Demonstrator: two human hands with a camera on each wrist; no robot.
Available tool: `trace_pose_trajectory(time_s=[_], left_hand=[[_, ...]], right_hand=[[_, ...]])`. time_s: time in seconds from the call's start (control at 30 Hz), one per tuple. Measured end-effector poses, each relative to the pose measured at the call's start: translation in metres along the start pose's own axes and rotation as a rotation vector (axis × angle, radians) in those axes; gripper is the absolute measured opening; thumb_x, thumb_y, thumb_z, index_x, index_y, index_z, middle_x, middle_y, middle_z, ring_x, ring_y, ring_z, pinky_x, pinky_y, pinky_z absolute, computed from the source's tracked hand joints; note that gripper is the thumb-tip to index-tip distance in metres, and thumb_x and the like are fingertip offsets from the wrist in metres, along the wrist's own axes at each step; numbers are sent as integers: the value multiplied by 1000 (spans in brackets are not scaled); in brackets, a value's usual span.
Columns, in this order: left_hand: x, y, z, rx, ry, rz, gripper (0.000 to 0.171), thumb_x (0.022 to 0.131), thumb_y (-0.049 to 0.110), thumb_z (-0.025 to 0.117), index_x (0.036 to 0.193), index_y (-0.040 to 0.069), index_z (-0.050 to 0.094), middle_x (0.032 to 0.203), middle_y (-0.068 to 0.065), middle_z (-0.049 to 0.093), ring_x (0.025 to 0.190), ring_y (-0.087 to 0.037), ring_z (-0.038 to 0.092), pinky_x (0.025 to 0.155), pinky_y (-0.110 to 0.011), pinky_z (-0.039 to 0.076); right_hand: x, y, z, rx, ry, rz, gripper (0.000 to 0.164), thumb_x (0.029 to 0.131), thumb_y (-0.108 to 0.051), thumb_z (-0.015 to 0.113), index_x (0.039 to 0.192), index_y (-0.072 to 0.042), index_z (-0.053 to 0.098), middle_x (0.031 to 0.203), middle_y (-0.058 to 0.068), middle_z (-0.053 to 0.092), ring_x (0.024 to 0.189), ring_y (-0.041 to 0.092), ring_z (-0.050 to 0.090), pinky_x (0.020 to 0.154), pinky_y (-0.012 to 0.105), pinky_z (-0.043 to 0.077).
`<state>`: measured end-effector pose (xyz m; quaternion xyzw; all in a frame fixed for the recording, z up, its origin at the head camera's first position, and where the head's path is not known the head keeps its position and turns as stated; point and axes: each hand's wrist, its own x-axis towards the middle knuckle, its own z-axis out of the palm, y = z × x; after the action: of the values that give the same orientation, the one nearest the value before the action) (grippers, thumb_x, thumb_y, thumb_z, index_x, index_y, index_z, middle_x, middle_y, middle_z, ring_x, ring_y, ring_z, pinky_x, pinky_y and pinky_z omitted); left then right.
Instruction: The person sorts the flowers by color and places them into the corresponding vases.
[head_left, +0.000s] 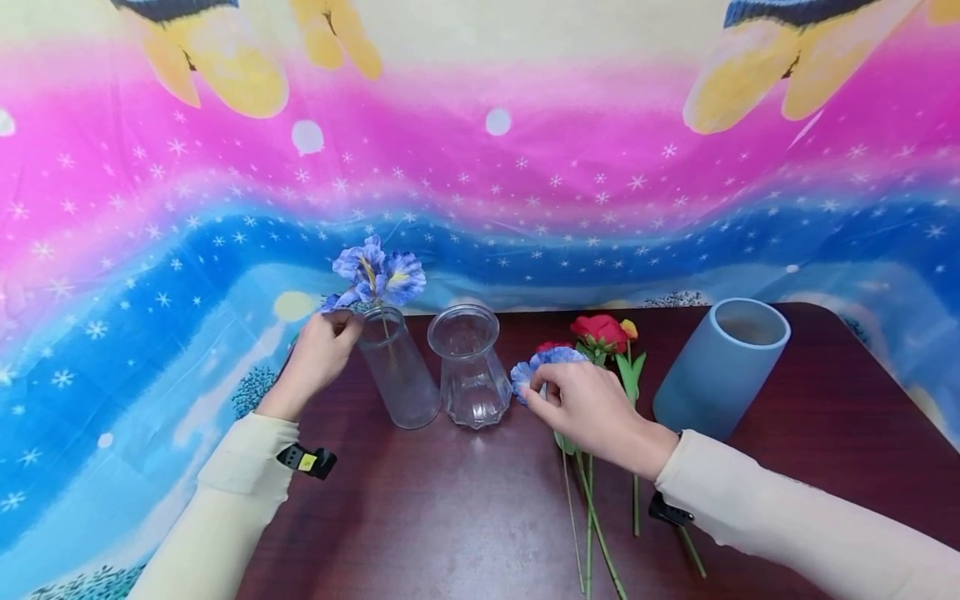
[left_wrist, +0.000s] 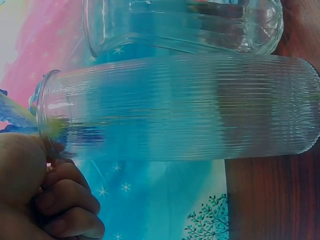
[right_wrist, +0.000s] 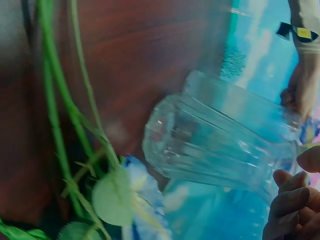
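Note:
On the left of the head view, my left hand [head_left: 324, 354] is at the rim of a tall ribbed glass vase [head_left: 405, 383]. In the left wrist view its thumb and curled fingers [left_wrist: 67, 200] pinch that rim. Blue-violet irises [head_left: 378, 275] stand in this vase, one stem showing through the glass. My right hand [head_left: 592, 408] hovers over another blue iris [head_left: 536, 367], which lies with other flowers on the table. Its fingers [right_wrist: 290, 195] are loosely bent, thumb and index apart, and the right wrist view shows nothing between them. The palm is hidden.
A shorter flared glass vase [head_left: 472, 367] stands between the hands. Right of the flowers is a blue-grey vase [head_left: 720, 367]. A red flower [head_left: 602, 329], a yellow bloom [head_left: 628, 329] and several green stems [head_left: 588, 517] lie on the dark wooden table [head_left: 420, 517]. A patterned cloth [head_left: 480, 183] hangs behind.

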<state>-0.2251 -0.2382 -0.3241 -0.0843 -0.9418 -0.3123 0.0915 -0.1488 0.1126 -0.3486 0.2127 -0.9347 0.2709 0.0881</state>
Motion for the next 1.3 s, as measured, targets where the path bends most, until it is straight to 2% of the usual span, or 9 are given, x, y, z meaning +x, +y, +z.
trace_pose_trajectory(time_s=[0.3,0.6,0.77,0.87,1.07,1.3], left_hand=[[0,0,0,-10,-5,0,44,107,27,42,66,13,39,56,2,32,51,-19,35,56,-34,34],[1,1,0,-10,1,1,43,107,25,42,66,12,39,57,1,33,52,-19,36,56,-34,34],[0,1,-1,-11,-2,-5,42,107,24,42,66,12,39,58,0,34,52,-19,35,56,-34,34],[0,1,-1,-6,-5,-10,42,107,24,42,67,12,40,58,0,34,52,-20,36,56,-34,34],[0,1,-1,0,-4,-9,42,107,24,42,67,12,40,58,0,34,52,-19,36,57,-34,34],[0,1,-1,11,-4,-6,42,107,24,42,66,12,40,58,1,33,52,-19,35,57,-34,34]], right_hand=[[-14,12,22,-32,-56,1,15,93,-32,72,83,-20,72,50,-13,40,44,2,37,40,23,26],[-28,20,37,-43,-94,-22,13,93,-28,72,81,-21,72,55,-17,49,47,-4,40,43,21,33],[-35,23,43,-40,-135,8,13,92,-27,72,80,-22,71,55,-17,50,48,-4,41,44,21,34],[-40,26,46,-52,-150,23,20,92,-28,72,73,-25,65,53,-16,45,47,-2,39,42,22,30],[-49,35,52,-92,-163,46,44,91,-31,72,58,-25,45,50,-14,34,43,1,32,41,23,25],[-55,44,55,-119,-192,77,50,90,-32,73,54,-24,39,48,-13,30,42,3,31,41,23,23]])
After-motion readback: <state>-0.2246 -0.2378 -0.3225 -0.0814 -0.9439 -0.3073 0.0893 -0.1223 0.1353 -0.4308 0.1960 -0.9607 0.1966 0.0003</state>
